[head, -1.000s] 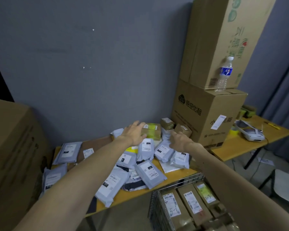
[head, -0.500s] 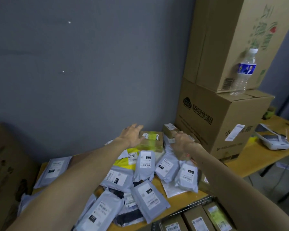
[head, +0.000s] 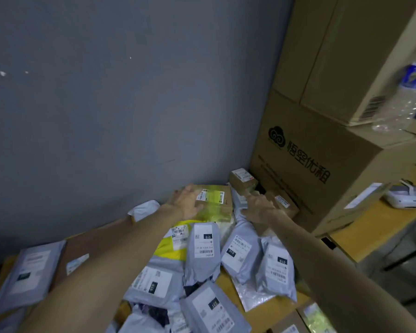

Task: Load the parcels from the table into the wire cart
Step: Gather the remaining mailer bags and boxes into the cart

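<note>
A brown box with green tape (head: 216, 200) lies at the back of the table against the grey wall. My left hand (head: 186, 200) rests on its left end with the fingers spread. Just off the box's right end, my right hand (head: 258, 207) reaches with loosely extended fingers and holds nothing that I can see. Two small brown boxes (head: 243, 180) (head: 282, 203) sit beyond it. Several grey mailer bags (head: 203, 248) and a yellow one (head: 169, 249) are piled nearer to me. At the bottom right edge, cardboard parcels (head: 310, 318) show; the cart's wire is out of view.
Two large cardboard boxes (head: 310, 164) are stacked at the right, hard against the small parcels, with a blurred water bottle (head: 414, 75) on the lower one. A white device (head: 405, 200) lies on the wooden table (head: 370, 234) to the right.
The view has closed in on the table's back corner. My left hand stays on the taped box, and my right hand has moved from the small box towards the taped box's right end.
</note>
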